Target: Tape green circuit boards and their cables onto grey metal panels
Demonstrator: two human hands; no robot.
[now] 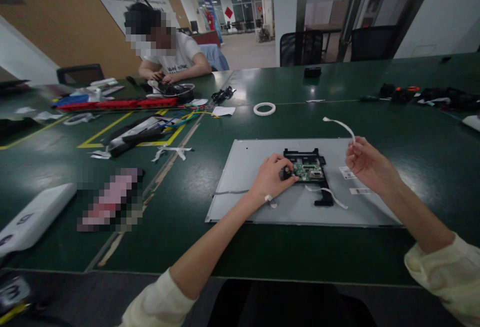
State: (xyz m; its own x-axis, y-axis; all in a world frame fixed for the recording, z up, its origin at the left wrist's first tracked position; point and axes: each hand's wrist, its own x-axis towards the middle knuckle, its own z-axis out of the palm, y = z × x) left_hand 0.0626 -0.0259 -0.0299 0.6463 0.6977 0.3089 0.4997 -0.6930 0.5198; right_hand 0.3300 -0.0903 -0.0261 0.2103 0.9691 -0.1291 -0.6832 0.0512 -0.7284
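A grey metal panel (262, 202) lies flat on the green table in front of me. A small green circuit board (309, 170) sits in a black bracket (306, 156) on the panel's middle. My left hand (270, 176) rests on the panel with its fingers pinched on a small dark part at the board's left edge. My right hand (365, 161) hovers to the right of the board and pinches one end of a white flat ribbon cable (339, 123), which arcs up and to the left. Another white cable (330, 194) lies below the board.
A white tape ring (264, 109) lies behind the panel. At the far left a seated person (170, 49) works on a round part, near red strips (120, 103) and cables. Tools (401, 92) lie at the far right. A white case (33, 217) sits at the near left.
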